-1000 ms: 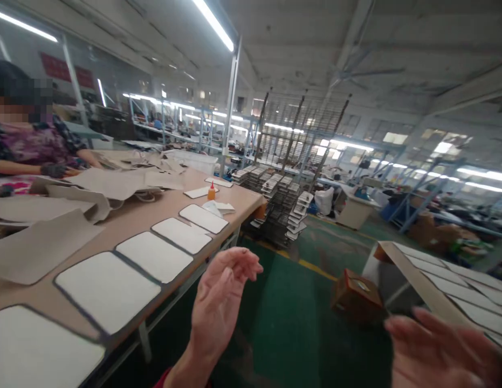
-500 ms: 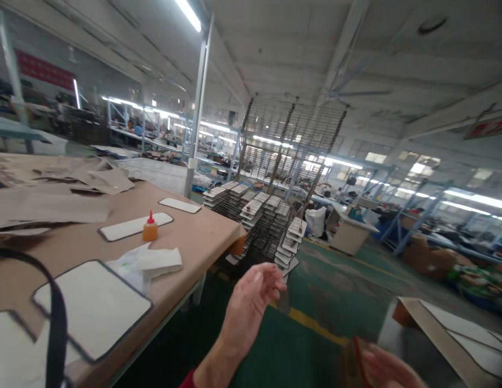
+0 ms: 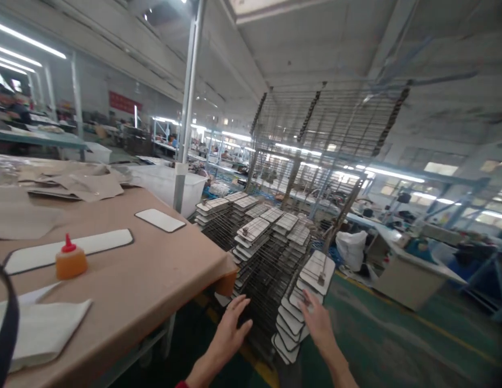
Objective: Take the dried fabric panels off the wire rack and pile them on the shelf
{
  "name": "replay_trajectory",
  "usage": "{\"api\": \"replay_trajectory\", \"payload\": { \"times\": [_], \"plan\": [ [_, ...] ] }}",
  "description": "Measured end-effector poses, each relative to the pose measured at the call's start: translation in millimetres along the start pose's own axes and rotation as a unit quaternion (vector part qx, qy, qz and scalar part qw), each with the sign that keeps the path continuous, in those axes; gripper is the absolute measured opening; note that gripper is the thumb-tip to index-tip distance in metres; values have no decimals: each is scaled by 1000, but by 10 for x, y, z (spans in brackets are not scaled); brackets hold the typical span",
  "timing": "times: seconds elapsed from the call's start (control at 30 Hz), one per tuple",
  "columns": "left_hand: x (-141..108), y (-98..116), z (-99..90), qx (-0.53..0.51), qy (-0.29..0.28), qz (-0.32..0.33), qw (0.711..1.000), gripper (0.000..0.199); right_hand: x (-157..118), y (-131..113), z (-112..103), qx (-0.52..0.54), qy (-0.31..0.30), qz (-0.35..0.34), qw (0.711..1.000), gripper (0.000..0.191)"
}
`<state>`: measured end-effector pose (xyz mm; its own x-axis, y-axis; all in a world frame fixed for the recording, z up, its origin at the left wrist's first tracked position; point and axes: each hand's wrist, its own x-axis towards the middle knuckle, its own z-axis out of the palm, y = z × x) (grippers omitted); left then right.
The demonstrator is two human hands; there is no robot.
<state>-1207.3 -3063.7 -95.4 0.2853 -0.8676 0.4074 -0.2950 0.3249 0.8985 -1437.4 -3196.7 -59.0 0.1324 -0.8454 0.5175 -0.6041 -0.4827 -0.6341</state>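
The left hand (image 3: 234, 323) is spread at six o'clock; the right hand (image 3: 318, 322), fingers parted at five, fronts white panels (image 3: 315, 268) on the wire rack (image 3: 291, 180), contact unclear. A careless push could knock panels loose.

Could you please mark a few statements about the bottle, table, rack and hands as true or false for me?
1. The bottle has a red cap. True.
2. The left hand is holding the bottle. False: it holds nothing, and the bottle stands on the table.
3. White dark-edged panels sit in the wire rack. True.
4. The right hand is over the table. False: it is at the panels in the rack.
5. A white bin stands beyond the table. True.
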Motion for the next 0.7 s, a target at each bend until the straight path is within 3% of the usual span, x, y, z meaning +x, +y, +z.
{"api": "replay_trajectory", "payload": {
  "times": [0.13,0.3,0.4,0.53,0.7],
  "plan": [
    [556,-482,154,102,-3,1,995,47,987,499,550,-10,-21,-36,999,57],
    [1401,-1080,520,130,-14,-1,991,53,1776,1068,1142,-39,-33,-88,995,58],
    [2012,-1366,729,143,-28,0,989,58,2139,1320,1459,-64,-36,-120,990,54],
    [2777,-1595,888,174,-73,-34,981,66,2483,1645,1785,-85,-36,-148,985,57],
    [3362,-1716,978,214,-123,-88,965,64,2771,1894,1867,-98,-77,-189,974,54]
  ]
}}
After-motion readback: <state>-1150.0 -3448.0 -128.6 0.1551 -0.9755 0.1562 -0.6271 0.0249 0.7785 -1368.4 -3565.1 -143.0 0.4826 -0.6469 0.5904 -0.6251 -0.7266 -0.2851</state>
